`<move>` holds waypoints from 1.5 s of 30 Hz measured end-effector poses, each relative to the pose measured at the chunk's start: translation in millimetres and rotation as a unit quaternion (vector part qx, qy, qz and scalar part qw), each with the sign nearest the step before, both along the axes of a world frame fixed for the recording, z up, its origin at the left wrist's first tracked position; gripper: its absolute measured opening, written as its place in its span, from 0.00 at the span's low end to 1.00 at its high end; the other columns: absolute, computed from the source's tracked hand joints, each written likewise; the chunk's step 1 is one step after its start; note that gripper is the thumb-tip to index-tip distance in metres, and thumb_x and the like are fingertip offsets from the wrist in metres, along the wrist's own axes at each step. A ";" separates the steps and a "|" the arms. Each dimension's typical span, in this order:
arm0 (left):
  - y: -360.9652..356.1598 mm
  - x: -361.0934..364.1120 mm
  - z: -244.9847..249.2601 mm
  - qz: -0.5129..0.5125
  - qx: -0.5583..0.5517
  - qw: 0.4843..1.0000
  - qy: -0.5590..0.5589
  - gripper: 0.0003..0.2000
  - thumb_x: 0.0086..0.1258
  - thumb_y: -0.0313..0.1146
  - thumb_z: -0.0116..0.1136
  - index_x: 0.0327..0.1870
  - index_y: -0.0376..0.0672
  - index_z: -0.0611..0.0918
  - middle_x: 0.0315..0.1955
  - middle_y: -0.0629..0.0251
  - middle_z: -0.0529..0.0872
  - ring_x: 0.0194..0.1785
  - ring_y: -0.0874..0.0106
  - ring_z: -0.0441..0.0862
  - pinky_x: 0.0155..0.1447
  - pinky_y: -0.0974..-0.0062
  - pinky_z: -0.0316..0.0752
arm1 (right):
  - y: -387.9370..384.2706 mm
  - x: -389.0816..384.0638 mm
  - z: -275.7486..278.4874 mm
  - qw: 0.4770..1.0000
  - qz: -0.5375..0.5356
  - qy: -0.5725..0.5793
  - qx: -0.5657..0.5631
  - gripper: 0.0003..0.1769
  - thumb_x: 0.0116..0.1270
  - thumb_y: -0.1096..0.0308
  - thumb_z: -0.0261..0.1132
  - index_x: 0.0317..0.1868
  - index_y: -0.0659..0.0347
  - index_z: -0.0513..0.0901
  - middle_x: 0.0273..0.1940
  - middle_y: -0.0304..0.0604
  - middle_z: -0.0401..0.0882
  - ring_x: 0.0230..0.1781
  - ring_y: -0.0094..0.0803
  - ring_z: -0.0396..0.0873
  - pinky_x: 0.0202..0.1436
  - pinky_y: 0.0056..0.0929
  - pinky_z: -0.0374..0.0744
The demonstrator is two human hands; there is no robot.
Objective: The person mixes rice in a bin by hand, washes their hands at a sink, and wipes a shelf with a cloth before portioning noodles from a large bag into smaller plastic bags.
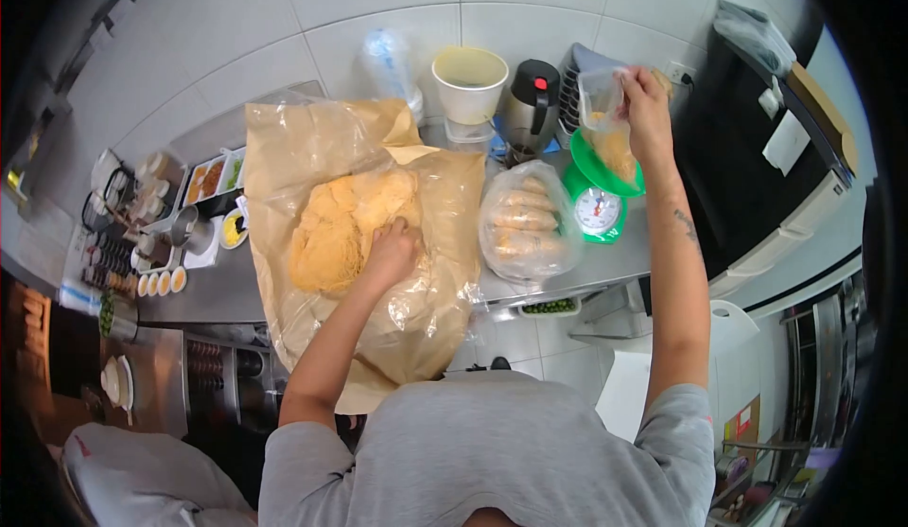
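Note:
On brown paper (440, 338) with clear plastic lies a large orange-yellow shredded mass (331, 234). My left hand (392, 251) rests at its right side, fingers curled into it; what they hold is too hidden to tell. Raised at the right, my right hand (645, 101) grips the rim of a clear plastic container (602, 96), tilted above the green scale (596, 213). Yellowish shredded stuff (615, 151) shows at the container's lower end, over the green pan. Left of the scale sits a clear bag of several wrapped portions (528, 215).
Behind stand a white bucket (470, 87) and a thermos jug (532, 101). Trays of toppings (213, 179) and halved eggs (163, 284) are at the left. A black appliance (738, 149) stands right. Another person's grey sleeve (151, 475) shows at lower left.

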State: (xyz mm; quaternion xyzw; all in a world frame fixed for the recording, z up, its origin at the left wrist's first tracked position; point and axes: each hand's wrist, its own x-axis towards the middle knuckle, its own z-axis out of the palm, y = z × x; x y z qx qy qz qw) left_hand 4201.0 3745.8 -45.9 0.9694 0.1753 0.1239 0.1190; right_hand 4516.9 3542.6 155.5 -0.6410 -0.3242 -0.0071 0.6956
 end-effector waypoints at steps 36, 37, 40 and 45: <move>14.0 37.2 166.8 -0.208 -0.087 0.973 -0.053 0.07 0.64 0.29 0.56 0.37 0.35 0.78 0.30 0.54 0.79 0.38 0.55 0.77 0.44 0.65 0.71 | 63.2 -81.2 -76.8 0.886 0.446 -0.028 -0.123 0.40 0.56 0.64 0.69 0.67 0.60 0.60 0.62 0.44 0.64 0.60 0.33 0.66 0.60 0.32 0.68; 13.9 36.4 170.0 -0.205 -0.151 0.965 -0.063 0.07 0.64 0.29 0.56 0.37 0.35 0.78 0.29 0.54 0.79 0.38 0.57 0.77 0.43 0.65 0.71 | 76.7 -82.0 -107.0 0.869 0.456 -0.051 -0.187 0.52 0.47 0.61 0.76 0.69 0.60 0.54 0.64 0.44 0.61 0.62 0.36 0.63 0.64 0.35 0.64; 19.1 34.9 180.4 -0.215 -0.253 0.941 -0.062 0.07 0.64 0.30 0.56 0.36 0.35 0.79 0.28 0.56 0.78 0.36 0.62 0.76 0.42 0.67 0.70 | 97.7 -129.8 -99.4 0.855 0.453 -0.083 -0.237 0.51 0.43 0.60 0.78 0.66 0.61 0.59 0.60 0.45 0.67 0.61 0.35 0.65 0.64 0.33 0.63; 24.4 25.2 187.2 -0.158 -0.139 0.973 -0.092 0.08 0.64 0.32 0.58 0.33 0.35 0.79 0.25 0.59 0.76 0.32 0.66 0.75 0.39 0.70 0.69 | 116.4 -149.0 -107.5 0.857 0.473 0.000 -0.206 0.38 0.50 0.64 0.74 0.60 0.63 0.69 0.54 0.43 0.74 0.57 0.33 0.68 0.60 0.31 0.67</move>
